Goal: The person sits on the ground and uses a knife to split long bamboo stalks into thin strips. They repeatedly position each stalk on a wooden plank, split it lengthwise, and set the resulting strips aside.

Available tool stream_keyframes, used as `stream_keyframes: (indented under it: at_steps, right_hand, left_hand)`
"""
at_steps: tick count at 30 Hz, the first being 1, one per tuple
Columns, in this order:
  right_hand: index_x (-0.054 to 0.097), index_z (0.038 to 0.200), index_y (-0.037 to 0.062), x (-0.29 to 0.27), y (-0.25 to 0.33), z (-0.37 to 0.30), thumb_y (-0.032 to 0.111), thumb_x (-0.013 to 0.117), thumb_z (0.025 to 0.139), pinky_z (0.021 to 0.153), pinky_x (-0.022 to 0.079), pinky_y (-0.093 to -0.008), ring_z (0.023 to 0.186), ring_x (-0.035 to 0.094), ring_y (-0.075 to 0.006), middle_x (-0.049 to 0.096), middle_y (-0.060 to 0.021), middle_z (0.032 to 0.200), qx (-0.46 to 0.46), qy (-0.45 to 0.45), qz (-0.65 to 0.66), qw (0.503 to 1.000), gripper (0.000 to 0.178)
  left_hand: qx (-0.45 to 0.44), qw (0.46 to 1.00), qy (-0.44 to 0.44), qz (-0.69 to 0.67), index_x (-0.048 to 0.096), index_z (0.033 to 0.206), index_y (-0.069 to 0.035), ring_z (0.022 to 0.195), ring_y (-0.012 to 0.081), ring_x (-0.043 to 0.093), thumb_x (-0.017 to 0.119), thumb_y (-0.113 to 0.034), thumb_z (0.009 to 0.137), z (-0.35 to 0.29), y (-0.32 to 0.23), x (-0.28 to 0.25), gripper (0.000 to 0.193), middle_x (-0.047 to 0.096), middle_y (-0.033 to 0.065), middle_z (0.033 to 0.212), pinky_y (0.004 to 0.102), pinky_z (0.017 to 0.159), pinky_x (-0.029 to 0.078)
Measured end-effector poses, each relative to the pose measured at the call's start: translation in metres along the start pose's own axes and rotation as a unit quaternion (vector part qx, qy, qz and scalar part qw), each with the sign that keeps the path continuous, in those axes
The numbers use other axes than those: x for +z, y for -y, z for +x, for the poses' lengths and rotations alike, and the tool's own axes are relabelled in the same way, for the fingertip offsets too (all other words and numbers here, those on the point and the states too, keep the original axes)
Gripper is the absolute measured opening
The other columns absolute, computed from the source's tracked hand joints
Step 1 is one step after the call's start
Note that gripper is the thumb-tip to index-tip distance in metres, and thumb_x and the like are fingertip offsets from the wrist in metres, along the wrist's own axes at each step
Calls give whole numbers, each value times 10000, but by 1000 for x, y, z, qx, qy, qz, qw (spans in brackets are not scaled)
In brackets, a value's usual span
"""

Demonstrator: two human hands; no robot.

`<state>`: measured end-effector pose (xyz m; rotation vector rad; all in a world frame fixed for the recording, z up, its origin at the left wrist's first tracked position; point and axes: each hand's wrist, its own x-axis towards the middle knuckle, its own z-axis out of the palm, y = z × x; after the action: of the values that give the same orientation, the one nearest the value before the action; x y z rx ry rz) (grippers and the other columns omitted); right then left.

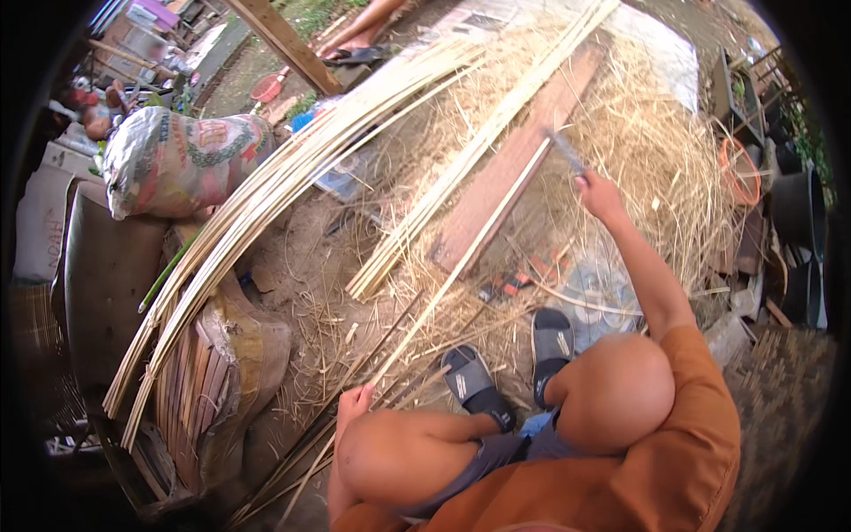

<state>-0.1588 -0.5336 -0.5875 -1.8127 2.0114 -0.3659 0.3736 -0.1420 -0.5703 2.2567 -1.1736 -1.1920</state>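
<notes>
My left hand [354, 406], beside my left knee, is closed around the near end of a long, pale bamboo strip [441, 295]. The strip runs away from me, and its far part lies along the edge of a brown wooden plank [496, 189]. My right hand [602, 197] grips a knife by its handle, arm stretched forward. The knife's blade [565, 151] is blurred and points toward the strip's far end; whether it touches the strip I cannot tell. Left of the plank lies a bundle of pale strips [470, 189].
Curly shavings [660, 168] heap up right of the plank. A larger bundle of long strips [266, 191] arches across the left, near a stuffed sack [191, 160]. A wooden post [288, 49] stands far off, near another person's leg [368, 27]. Black containers [796, 208] line the right.
</notes>
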Motion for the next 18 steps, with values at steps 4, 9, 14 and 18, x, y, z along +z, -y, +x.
stream_keyframes:
  at_steps: [4,9,14,18]
  right_hand:
    - [569,1199,68,-9,9,-7,404,475,935,748,496,-451,820,641,-383,656,-226,848,-30,-105,72,991,437]
    - [549,1240,113,20,32,-64,398,480,932,796,498,-427,884,642,-378,665,-193,945,-71,41,101,991,425]
    - [520,1272,142,76,93,-193,386,462,937,865,488,-456,993,612,-360,616,-202,1087,-406,172,-6,898,419]
    - [545,1215,110,55,52,-81,383,446,942,794,496,-457,966,616,-355,625,-199,1057,-122,191,-136,964,398]
  left_hand:
    - [-23,999,3,48,497,651,45,533,148,365,540,-341,896,-5,28,-10,459,395,95,524,341,491,310]
    - [113,983,-6,146,546,782,18,638,394,568,489,-340,914,32,-21,33,385,597,207,685,437,609,429]
    - [233,940,-30,246,492,963,-43,653,456,589,404,-307,963,72,-116,78,279,596,266,690,546,613,465]
    - [197,936,-16,290,490,981,-64,624,468,580,363,-302,981,55,-80,64,269,601,271,687,563,599,467]
